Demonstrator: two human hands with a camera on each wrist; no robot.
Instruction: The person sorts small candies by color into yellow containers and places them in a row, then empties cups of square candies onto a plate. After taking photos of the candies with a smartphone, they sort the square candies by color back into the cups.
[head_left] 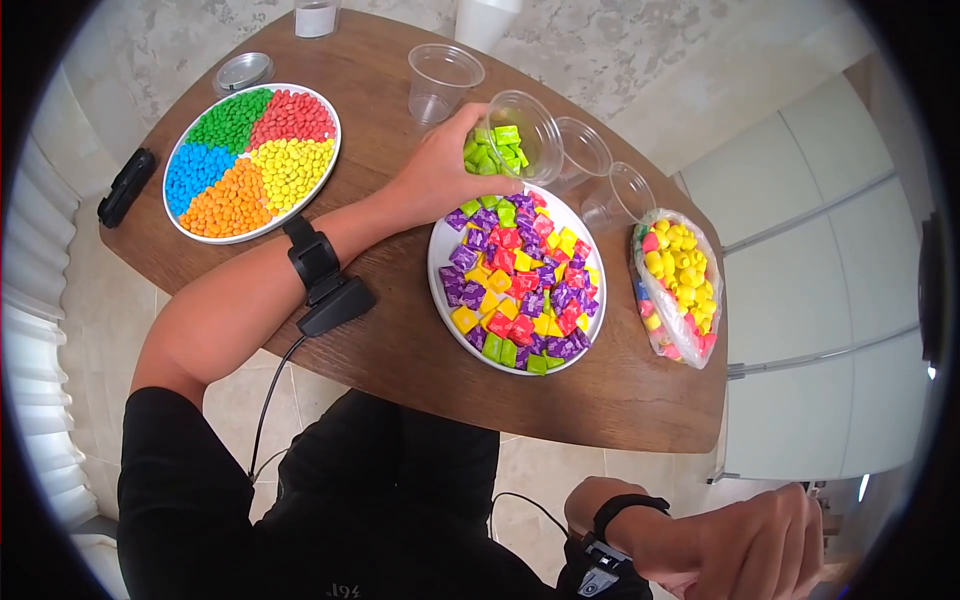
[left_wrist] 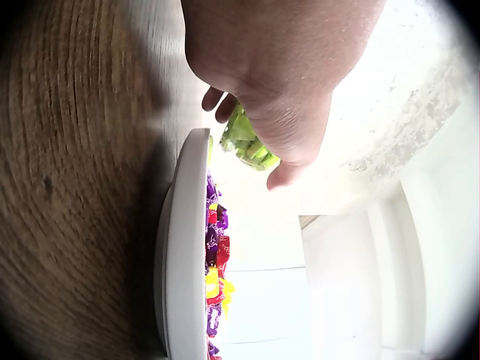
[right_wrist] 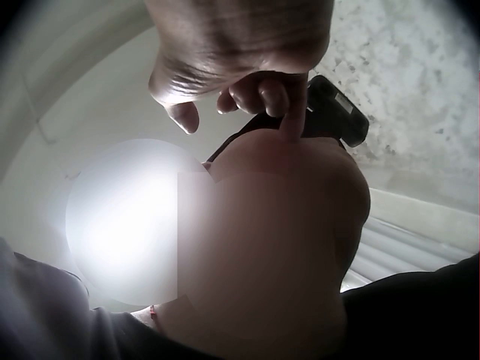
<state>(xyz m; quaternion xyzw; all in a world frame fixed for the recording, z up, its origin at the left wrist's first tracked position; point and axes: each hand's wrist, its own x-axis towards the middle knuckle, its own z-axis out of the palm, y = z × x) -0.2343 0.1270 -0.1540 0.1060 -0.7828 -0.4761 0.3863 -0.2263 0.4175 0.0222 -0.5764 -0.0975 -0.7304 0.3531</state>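
My left hand (head_left: 445,170) grips a clear plastic cup (head_left: 541,140) lying tilted, its mouth to the right, just beyond a white plate (head_left: 436,292). Inside the cup are green wrapped candies (head_left: 506,150). Purple, red, yellow and green wrapped candies (head_left: 520,282) cover the plate; green ones lie at its far and near edges. In the left wrist view, fingers and thumb wrap around the green candies (left_wrist: 246,142) in the cup. My right hand (head_left: 740,545) is raised off the table, holding nothing. In the right wrist view, one straight finger (right_wrist: 295,112) touches the person's head; the others bend loosely.
Left on the wooden table (head_left: 370,330) stands a plate of colour-sorted candies (head_left: 250,165). Clear cups (head_left: 445,75) stand along the far edge, others right of my left hand. A plastic bag of yellow and pink pieces (head_left: 680,285) sits at the right. A black device (head_left: 126,187) lies far left.
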